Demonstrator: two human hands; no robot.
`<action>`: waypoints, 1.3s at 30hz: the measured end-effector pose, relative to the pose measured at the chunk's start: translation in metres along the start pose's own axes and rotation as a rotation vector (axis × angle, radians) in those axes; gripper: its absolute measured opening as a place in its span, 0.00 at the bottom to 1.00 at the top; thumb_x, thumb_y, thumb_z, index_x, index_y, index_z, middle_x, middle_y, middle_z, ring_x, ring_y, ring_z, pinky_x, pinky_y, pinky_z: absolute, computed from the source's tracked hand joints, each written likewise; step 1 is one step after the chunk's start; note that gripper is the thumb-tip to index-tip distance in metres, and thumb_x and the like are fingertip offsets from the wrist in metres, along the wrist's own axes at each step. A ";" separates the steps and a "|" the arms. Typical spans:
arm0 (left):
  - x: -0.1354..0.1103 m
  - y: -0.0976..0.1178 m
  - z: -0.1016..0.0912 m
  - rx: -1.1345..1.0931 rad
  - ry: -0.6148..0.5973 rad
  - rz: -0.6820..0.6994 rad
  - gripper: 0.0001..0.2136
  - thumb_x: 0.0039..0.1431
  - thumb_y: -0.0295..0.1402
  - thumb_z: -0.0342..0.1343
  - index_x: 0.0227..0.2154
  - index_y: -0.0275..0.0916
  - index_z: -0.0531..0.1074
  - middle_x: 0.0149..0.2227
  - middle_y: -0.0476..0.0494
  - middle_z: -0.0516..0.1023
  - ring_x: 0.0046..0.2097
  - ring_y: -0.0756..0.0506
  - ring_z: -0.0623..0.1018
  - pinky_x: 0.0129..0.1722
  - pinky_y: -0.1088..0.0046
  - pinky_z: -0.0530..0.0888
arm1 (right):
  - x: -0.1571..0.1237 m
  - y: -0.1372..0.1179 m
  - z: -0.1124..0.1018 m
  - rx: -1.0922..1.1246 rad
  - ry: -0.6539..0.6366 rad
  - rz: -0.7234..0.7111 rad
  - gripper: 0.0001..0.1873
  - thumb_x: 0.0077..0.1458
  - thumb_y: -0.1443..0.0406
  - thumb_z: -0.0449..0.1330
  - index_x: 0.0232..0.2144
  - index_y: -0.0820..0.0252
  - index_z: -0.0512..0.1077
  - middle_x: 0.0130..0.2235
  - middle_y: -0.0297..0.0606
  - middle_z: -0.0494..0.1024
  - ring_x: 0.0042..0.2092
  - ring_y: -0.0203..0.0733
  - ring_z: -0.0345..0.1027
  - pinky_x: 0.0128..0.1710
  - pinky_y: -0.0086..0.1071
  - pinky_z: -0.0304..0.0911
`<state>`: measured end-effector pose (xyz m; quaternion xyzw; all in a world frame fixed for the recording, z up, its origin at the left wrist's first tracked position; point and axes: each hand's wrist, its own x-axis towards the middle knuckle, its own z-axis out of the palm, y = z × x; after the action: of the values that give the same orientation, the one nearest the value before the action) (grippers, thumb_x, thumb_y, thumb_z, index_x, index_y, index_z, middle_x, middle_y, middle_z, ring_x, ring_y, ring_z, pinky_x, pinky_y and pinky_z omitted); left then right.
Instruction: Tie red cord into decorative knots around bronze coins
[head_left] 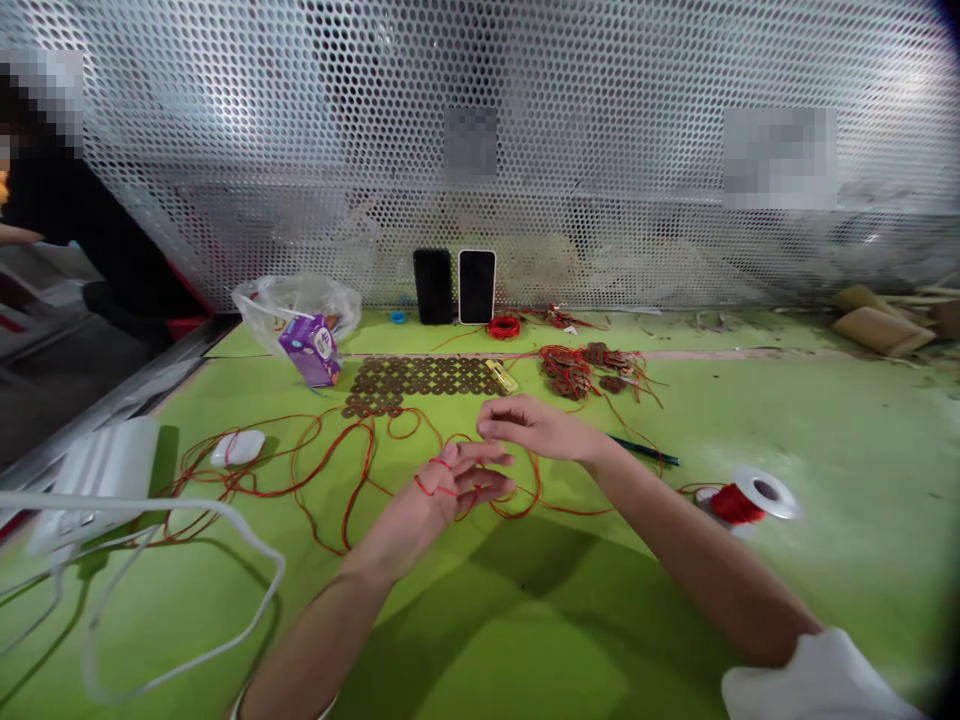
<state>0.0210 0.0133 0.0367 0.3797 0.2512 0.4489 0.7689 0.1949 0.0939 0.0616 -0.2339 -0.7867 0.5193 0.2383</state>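
My left hand [457, 482] hovers over the green table [525, 620] with its fingers stretched out and red cord [315, 470] wound around them. My right hand [529, 425] is just above it, fingers curled in a pinch near the left fingertips, apparently on the cord. Long loops of the same red cord trail leftward across the table. A mat of brown coins [420, 382] laid in rows lies beyond the hands.
A spool of red cord [742, 498] lies at the right, a dark pen [645, 452] beside my right wrist. Two phones [455, 286] lean on the perforated metal wall. A plastic bag with a purple pack [311, 345], a white earbud case [238, 447], a white charger [97, 480] and coin bundles [589, 370] lie around.
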 end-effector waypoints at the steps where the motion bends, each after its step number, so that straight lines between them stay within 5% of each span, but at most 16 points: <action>1: 0.001 0.002 0.000 -0.051 0.025 0.016 0.16 0.63 0.42 0.45 0.41 0.41 0.75 0.46 0.42 0.75 0.44 0.42 0.74 0.51 0.57 0.66 | 0.000 0.002 0.001 0.042 0.044 0.013 0.13 0.59 0.58 0.52 0.29 0.62 0.65 0.28 0.31 0.65 0.31 0.32 0.60 0.34 0.27 0.59; 7: 0.000 0.016 0.002 -0.273 0.213 0.139 0.17 0.64 0.43 0.41 0.55 0.57 0.63 0.57 0.52 0.66 0.55 0.42 0.68 0.56 0.56 0.61 | -0.008 0.014 0.030 0.387 0.250 0.160 0.17 0.60 0.51 0.49 0.39 0.58 0.61 0.35 0.35 0.67 0.37 0.35 0.66 0.39 0.32 0.65; 14: -0.003 0.021 -0.005 -0.347 0.232 0.213 0.16 0.64 0.43 0.42 0.53 0.62 0.64 0.57 0.57 0.67 0.56 0.44 0.67 0.56 0.59 0.62 | -0.021 0.013 0.050 0.216 -0.124 0.141 0.21 0.60 0.51 0.50 0.35 0.64 0.69 0.34 0.38 0.74 0.35 0.34 0.67 0.40 0.29 0.61; 18: -0.005 0.027 -0.009 -0.450 0.257 0.170 0.17 0.66 0.39 0.38 0.49 0.59 0.69 0.47 0.55 0.76 0.41 0.50 0.76 0.54 0.61 0.65 | -0.023 0.017 0.042 0.194 -0.259 0.201 0.23 0.58 0.50 0.53 0.29 0.65 0.72 0.25 0.33 0.71 0.26 0.30 0.61 0.30 0.25 0.57; 24: -0.009 0.029 -0.004 -0.448 0.095 -0.016 0.16 0.65 0.35 0.41 0.37 0.46 0.77 0.32 0.51 0.76 0.30 0.52 0.74 0.46 0.61 0.73 | -0.019 0.024 0.029 0.544 0.096 0.351 0.27 0.44 0.44 0.61 0.24 0.63 0.64 0.21 0.25 0.60 0.21 0.26 0.52 0.27 0.26 0.59; 29: -0.005 0.012 -0.001 -0.219 -0.046 -0.116 0.16 0.64 0.35 0.43 0.36 0.36 0.77 0.34 0.42 0.76 0.36 0.44 0.75 0.42 0.58 0.74 | -0.022 0.013 0.020 0.580 0.131 0.390 0.25 0.46 0.46 0.61 0.25 0.63 0.65 0.17 0.21 0.52 0.18 0.25 0.44 0.26 0.27 0.62; 39: 0.003 0.005 -0.004 -0.071 0.164 0.001 0.17 0.65 0.36 0.41 0.44 0.38 0.74 0.55 0.41 0.69 0.54 0.40 0.67 0.44 0.66 0.69 | -0.031 0.007 0.021 0.679 0.213 0.336 0.18 0.52 0.56 0.61 0.23 0.61 0.60 0.18 0.21 0.47 0.18 0.25 0.38 0.18 0.22 0.40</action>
<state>0.0166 0.0186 0.0383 0.3144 0.2971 0.4872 0.7586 0.2068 0.0624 0.0432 -0.3199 -0.4919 0.7545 0.2940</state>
